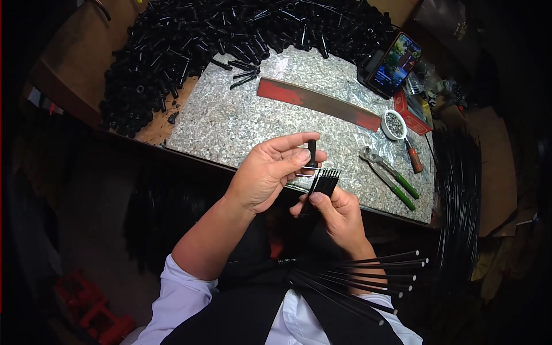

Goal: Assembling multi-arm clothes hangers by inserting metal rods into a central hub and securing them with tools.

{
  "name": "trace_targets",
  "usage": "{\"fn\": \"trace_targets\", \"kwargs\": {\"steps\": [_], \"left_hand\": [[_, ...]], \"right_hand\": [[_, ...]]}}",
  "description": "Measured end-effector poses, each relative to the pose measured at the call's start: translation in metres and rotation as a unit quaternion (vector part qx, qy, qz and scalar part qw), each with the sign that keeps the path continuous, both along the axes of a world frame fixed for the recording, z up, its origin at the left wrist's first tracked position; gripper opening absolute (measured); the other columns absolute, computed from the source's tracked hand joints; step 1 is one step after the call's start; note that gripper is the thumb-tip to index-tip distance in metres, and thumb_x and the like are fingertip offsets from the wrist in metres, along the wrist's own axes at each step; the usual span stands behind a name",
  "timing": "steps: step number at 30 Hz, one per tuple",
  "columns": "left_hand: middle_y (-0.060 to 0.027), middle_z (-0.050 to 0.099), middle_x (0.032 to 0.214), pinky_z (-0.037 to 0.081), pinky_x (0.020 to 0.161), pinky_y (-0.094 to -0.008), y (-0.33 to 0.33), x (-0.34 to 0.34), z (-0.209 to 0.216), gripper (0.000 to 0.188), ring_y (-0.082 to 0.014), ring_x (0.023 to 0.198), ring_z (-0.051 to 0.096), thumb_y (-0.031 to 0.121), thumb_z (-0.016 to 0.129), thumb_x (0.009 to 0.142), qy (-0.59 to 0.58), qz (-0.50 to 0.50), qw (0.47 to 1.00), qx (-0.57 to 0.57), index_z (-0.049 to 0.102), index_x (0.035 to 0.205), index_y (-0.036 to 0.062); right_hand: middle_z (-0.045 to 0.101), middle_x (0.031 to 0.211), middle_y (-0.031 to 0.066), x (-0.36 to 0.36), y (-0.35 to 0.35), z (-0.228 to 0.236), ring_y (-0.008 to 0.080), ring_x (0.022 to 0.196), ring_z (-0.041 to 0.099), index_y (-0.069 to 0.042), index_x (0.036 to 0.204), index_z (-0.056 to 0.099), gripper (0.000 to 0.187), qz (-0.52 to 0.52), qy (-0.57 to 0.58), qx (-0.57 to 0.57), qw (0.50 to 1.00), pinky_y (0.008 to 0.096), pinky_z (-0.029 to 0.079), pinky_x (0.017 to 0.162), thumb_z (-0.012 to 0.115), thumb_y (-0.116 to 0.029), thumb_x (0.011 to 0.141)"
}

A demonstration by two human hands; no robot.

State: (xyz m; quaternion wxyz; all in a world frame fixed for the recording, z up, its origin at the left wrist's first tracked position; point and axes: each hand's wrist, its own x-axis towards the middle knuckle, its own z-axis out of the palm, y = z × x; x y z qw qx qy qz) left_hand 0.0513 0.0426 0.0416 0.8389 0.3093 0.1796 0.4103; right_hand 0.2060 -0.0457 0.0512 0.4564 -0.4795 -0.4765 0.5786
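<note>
Head view: L hand (264, 172) pinches black cap (311, 153); R hand (336, 213) grips rods (325, 179).

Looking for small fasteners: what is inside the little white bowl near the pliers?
The white bowl holds a heap of tiny grey metal pieces, too small to identify. They cover the bowl's bottom, so nothing beneath them shows.
</note>
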Motion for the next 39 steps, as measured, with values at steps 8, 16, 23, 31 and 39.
{"fn": "trace_targets", "kwargs": {"steps": [8,16,23,31,39], "left_hand": [[-0.015,0.064,0.106,0.053,0.084,-0.0282,-0.0002,0.0034,-0.003,0.036,-0.0166,0.099,0.062,0.001,0.056,0.09,-0.001,0.014,1.0,0.013,0.053,0.125,-0.0014],[-0.0145,0.064,0.105,0.054,0.083,-0.0295,0.001,-0.0004,-0.0033,0.034,-0.0175,0.096,0.063,0.003,0.053,0.092,-0.006,0.003,1.0,0.005,0.052,0.126,-0.0014],[-0.0149,0.065,0.104,0.054,0.082,-0.0306,-0.0001,-0.0007,-0.0047,0.035,-0.0189,0.092,0.065,0.003,0.054,0.092,-0.015,-0.023,1.0,-0.002,0.052,0.126,-0.0012],[-0.0144,0.064,0.105,0.054,0.082,-0.0299,0.0007,-0.0023,-0.0044,0.036,-0.0183,0.093,0.065,0.003,0.055,0.091,-0.026,-0.059,0.998,-0.001,0.051,0.127,-0.0008],[-0.0146,0.064,0.105,0.054,0.083,-0.03,0.0015,-0.0013,-0.0065,0.037,-0.0181,0.093,0.064,0.005,0.056,0.091,-0.031,-0.058,0.998,0.005,0.051,0.127,-0.0017]], "right_hand": [[0.068,0.081,0.0134,0.0006,0.0001,-0.0003,0.0163,0.076,0.066,0.005,0.095,0.061,0.022,-0.004,-0.003,0.001,1.0,0.0269,0.052,0.071,0.049,-0.014,0.097],[0.069,0.083,0.0098,0.0005,0.0015,-0.0019,0.0117,0.076,0.064,0.004,0.095,0.061,0.02,0.002,0.003,-0.003,1.0,0.0245,0.051,0.07,0.05,-0.012,0.097],[0.069,0.082,0.0092,0.0004,0.0016,-0.0034,0.0113,0.075,0.064,0.004,0.094,0.062,0.02,0.005,-0.005,0.008,1.0,0.0242,0.051,0.069,0.05,-0.013,0.097],[0.069,0.081,0.0082,-0.001,0.0017,-0.0027,0.01,0.073,0.064,0.004,0.093,0.063,0.02,0.003,-0.011,0.008,1.0,0.0239,0.051,0.067,0.052,-0.013,0.096],[0.07,0.079,0.0071,-0.0007,0.0018,-0.0034,0.0089,0.072,0.063,0.003,0.094,0.064,0.018,-0.002,-0.027,0.025,0.999,0.0232,0.05,0.066,0.054,-0.013,0.095]]}}
